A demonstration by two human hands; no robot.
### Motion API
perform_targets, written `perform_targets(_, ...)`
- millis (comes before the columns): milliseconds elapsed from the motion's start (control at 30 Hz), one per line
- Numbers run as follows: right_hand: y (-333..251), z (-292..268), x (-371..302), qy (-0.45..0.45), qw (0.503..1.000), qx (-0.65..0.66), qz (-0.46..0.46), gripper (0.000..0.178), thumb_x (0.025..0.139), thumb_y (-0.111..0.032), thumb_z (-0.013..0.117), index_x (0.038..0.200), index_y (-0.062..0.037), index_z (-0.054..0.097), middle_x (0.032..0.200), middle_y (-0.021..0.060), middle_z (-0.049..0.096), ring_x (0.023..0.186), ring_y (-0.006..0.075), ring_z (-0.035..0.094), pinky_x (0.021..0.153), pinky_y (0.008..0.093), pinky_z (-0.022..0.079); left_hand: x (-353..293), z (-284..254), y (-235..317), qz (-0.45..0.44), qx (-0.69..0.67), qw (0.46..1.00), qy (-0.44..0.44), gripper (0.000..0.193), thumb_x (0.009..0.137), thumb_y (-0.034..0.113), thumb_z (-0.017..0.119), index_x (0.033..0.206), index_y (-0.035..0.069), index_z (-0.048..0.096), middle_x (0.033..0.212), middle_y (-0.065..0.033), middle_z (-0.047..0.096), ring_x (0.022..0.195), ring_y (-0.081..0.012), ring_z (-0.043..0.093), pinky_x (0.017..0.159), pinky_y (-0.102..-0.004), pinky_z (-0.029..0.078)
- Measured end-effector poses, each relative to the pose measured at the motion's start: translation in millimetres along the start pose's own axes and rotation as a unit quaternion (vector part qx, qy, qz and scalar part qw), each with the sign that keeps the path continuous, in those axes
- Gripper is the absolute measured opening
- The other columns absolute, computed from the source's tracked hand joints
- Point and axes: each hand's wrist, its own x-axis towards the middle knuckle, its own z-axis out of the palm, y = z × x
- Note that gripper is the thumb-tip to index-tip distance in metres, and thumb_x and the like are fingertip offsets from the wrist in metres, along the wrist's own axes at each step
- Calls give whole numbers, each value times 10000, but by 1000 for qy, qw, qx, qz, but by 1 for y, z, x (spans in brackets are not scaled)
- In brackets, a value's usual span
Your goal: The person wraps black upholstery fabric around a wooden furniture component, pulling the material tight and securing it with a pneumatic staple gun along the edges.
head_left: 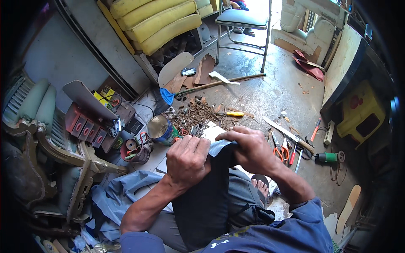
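Upright in my lap stands a long black padded-looking panel (200, 198). A strip of pale blue-grey material (220, 147) folds over its top edge. My left hand (188, 160) is closed on the panel's top left corner, knuckles up. On the top right, my right hand (254, 147) pinches the pale material against the panel, thumb and fingers bent round the edge. The panel's far side and most of my fingertips are hidden. A loose heap of grey-blue cloth (122, 192) lies beside my left forearm.
Ahead on the floor lie a pile of rusty screws or nails (198, 113), an open can (159, 128), a long knife (291, 134), orange-handled scissors (280, 152) and a green angle grinder (329, 157). A carved chair frame (80, 168) stands left, a folding chair (242, 19) farther off.
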Motion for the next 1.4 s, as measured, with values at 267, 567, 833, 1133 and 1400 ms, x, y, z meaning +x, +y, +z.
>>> perform_targets(267, 1, -10, 14, -37, 972, 173, 155, 202, 943, -101, 683, 1098, 2, 760, 901, 180, 780, 836, 205, 770, 765, 370, 584, 7, 5, -1, -47, -54, 997, 24, 145, 729, 46, 692, 854, 43, 617, 748, -112, 589, 692, -311, 624, 622, -451, 513)
perform_targets(567, 34, 6, 27, -98, 879, 351, 307, 232, 986, -222, 720, 1047, -5, 778, 848, 10, 742, 729, 72, 662, 667, 281, 531, 22, -1, 3, -284, -228, 929, -67, 196, 955, 178, 700, 951, -14, 737, 734, -195, 688, 664, -334, 694, 629, -429, 514)
perform_targets(833, 52, -4, 45, -251, 793, 409, 375, 203, 926, -195, 743, 976, 1, 761, 780, 22, 721, 612, 74, 647, 546, 250, 505, 30, -12, -4, -364, -332, 860, -135, 152, 980, 94, 607, 978, -16, 711, 792, -98, 712, 672, -168, 623, 675, -355, 504)
perform_targets(1133, 66, 4, 47, -366, 774, 401, 326, 194, 946, -209, 708, 973, -26, 769, 753, -26, 707, 580, 41, 626, 512, 223, 495, 26, -19, 1, -185, -298, 910, -222, 482, 820, 351, 886, 1085, -28, 749, 973, -162, 744, 864, -250, 723, 809, -363, 561)
perform_targets(1400, 25, 5, 19, -11, 977, 122, 176, 385, 989, -330, 701, 1192, -3, 723, 1013, 179, 730, 970, 265, 729, 896, 394, 563, 16, -22, -2, -157, -286, 929, -174, 346, 806, 223, 893, 1006, -21, 752, 862, -126, 695, 733, -234, 664, 661, -352, 516)
